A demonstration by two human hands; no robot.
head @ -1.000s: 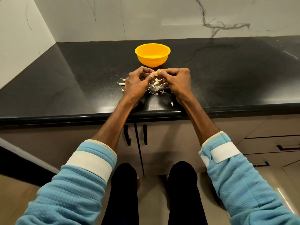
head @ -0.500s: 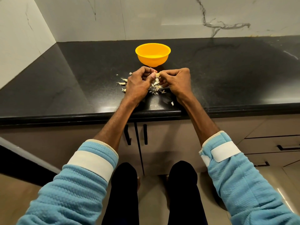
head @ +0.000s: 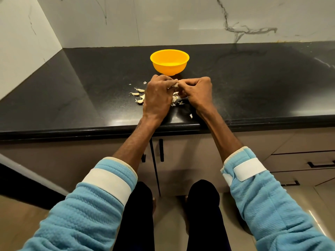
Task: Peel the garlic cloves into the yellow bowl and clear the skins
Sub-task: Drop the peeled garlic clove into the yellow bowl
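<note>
You are peeling: your left hand (head: 156, 98) and right hand (head: 198, 93) are both pinching one garlic clove (head: 175, 85) in curled fingers. Once bare, it is likely going into the yellow bowl (head: 169, 68).

The left hand (head: 157, 96) and right hand (head: 198, 91) meet out in front, backs up, fingers curled, fingertips together pinching one garlic clove (head: 175, 85). Both forearms stretch forward, converging.

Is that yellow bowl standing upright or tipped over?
Upright. The yellow bowl sits on its small base on the black counter, its opening facing up. Whether anything lies inside, I cannot tell.
</note>
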